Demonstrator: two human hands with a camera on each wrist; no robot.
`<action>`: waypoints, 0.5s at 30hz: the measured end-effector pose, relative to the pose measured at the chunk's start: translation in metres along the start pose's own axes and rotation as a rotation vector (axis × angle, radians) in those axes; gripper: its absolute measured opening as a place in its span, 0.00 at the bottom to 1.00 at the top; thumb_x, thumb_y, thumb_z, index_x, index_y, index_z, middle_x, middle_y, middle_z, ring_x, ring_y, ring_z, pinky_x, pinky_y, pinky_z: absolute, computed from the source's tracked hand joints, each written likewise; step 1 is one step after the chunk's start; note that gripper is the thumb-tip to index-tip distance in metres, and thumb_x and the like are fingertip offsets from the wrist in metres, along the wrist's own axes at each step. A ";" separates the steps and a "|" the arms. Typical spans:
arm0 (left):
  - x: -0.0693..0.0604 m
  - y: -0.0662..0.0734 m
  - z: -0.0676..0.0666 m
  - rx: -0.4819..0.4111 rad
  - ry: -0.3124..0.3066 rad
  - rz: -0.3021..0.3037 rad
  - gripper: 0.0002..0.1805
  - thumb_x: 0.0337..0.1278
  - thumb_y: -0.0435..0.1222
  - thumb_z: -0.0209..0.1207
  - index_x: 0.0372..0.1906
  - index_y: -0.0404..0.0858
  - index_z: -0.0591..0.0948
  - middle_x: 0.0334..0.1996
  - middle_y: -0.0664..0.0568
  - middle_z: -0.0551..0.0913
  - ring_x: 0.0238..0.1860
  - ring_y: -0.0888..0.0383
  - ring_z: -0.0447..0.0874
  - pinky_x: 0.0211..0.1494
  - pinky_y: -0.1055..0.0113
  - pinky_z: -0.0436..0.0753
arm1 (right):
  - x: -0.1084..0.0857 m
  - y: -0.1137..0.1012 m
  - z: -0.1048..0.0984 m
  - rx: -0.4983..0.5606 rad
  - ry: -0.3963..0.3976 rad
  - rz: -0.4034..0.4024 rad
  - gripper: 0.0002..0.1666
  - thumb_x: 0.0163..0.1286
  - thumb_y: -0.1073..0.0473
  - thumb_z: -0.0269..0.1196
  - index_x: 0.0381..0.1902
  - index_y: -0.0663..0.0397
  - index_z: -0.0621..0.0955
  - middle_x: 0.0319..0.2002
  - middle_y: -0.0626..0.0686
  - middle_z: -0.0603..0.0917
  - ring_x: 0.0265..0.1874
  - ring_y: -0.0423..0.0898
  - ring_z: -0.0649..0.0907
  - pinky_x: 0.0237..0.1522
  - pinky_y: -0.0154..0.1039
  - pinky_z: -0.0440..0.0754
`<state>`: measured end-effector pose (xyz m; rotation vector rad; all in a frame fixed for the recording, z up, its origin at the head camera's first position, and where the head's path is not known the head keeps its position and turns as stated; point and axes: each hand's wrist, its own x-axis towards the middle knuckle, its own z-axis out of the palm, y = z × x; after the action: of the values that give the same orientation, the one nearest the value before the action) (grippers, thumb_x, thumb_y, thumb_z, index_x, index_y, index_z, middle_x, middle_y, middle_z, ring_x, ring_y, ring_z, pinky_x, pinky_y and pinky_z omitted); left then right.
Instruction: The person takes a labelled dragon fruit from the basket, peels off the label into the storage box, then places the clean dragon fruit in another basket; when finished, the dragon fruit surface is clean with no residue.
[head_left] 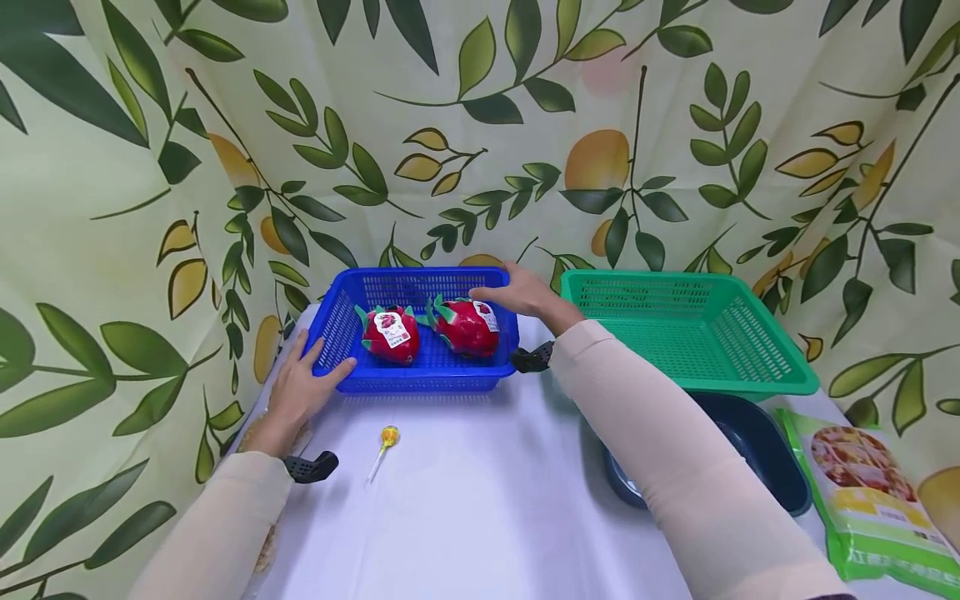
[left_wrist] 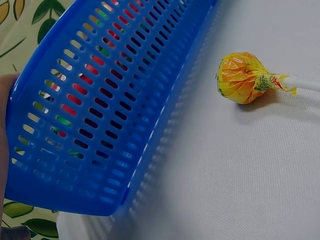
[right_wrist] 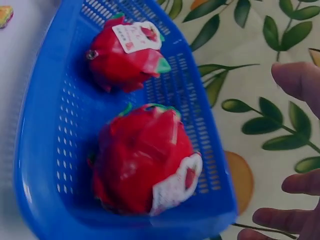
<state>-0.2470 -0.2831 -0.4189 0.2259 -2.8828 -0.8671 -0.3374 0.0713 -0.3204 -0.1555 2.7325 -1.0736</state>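
Observation:
Two red dragon fruits with green-tipped scales and white labels lie in a blue plastic basket (head_left: 420, 383): the left dragon fruit (head_left: 388, 335) and the right dragon fruit (head_left: 467, 327). At the basket's front left corner is my left hand (head_left: 296, 392), its fingers spread along the outside and its thumb by the front rim. My right hand (head_left: 521, 293) hovers beside the back right corner. The right wrist view shows its fingers (right_wrist: 280, 220) spread and apart from the basket, holding nothing. On the cloth before the basket lies a yellow-wrapped lollipop (left_wrist: 242, 79) with a white stick.
A green basket (head_left: 772, 379) stands to the right. In front of it is a dark basin (head_left: 787, 475), partly behind my right sleeve. Farther right lies a green food packet (head_left: 862, 533). Leaf-patterned cloth (head_left: 480, 150) hangs behind the white table (head_left: 465, 492).

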 end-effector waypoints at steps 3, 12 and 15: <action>0.000 0.000 0.000 0.007 0.006 0.003 0.53 0.56 0.67 0.51 0.75 0.36 0.52 0.76 0.42 0.37 0.71 0.31 0.38 0.62 0.29 0.49 | 0.006 -0.003 0.010 -0.008 0.008 -0.001 0.60 0.56 0.30 0.62 0.76 0.53 0.53 0.71 0.60 0.61 0.67 0.61 0.64 0.58 0.63 0.68; -0.001 0.001 0.001 -0.005 0.000 -0.025 0.54 0.54 0.68 0.51 0.76 0.39 0.50 0.76 0.44 0.36 0.72 0.32 0.37 0.61 0.28 0.49 | 0.021 -0.012 0.029 -0.052 0.001 0.024 0.58 0.59 0.33 0.63 0.76 0.55 0.54 0.72 0.59 0.60 0.69 0.59 0.61 0.61 0.60 0.66; -0.001 0.000 0.001 -0.008 0.001 -0.024 0.54 0.54 0.68 0.51 0.76 0.40 0.50 0.76 0.44 0.35 0.72 0.32 0.37 0.61 0.28 0.49 | 0.025 -0.015 0.035 -0.067 0.001 0.023 0.57 0.59 0.34 0.63 0.76 0.56 0.53 0.72 0.59 0.58 0.70 0.59 0.59 0.62 0.60 0.64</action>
<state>-0.2461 -0.2825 -0.4194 0.2606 -2.8811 -0.8823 -0.3534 0.0333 -0.3392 -0.1332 2.7656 -0.9772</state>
